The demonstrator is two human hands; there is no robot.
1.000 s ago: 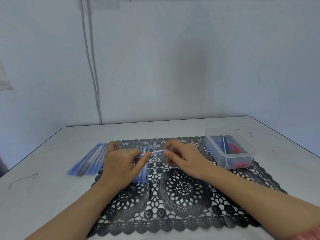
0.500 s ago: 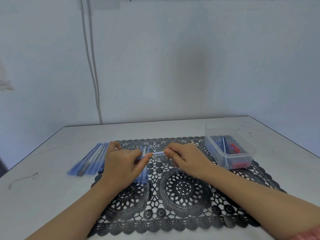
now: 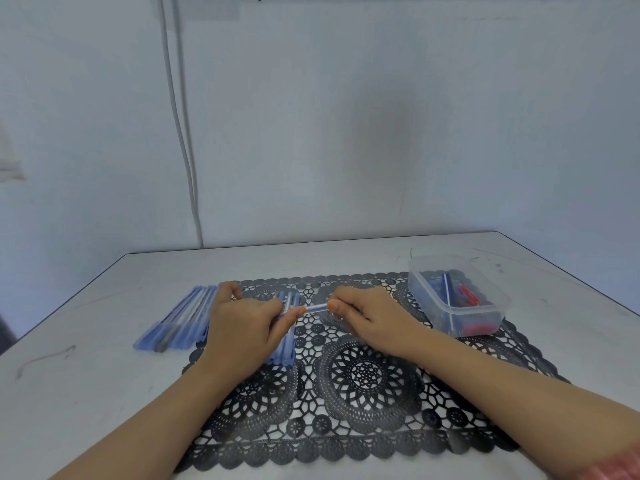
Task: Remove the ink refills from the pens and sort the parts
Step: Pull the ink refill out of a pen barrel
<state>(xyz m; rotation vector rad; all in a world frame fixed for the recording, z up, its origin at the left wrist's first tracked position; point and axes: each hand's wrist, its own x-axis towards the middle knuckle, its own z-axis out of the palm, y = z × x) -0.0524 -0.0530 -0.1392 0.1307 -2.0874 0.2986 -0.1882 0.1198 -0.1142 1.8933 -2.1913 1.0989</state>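
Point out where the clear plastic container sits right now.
In the head view, the clear plastic container sits on the table's right side, on the far right corner of the black lace mat, just beyond and right of the right hand.

You have one black lace-pattern placemat (image 3: 363, 410), one clear rectangular plastic tub (image 3: 429, 299) and one slim clear plastic pen (image 3: 317, 308) pinched between two hands — left hand (image 3: 242, 327), right hand (image 3: 374, 320) — plus two heaps of blue plastic pens too blurred to count: outer heap (image 3: 180, 320), inner heap (image 3: 287, 351).
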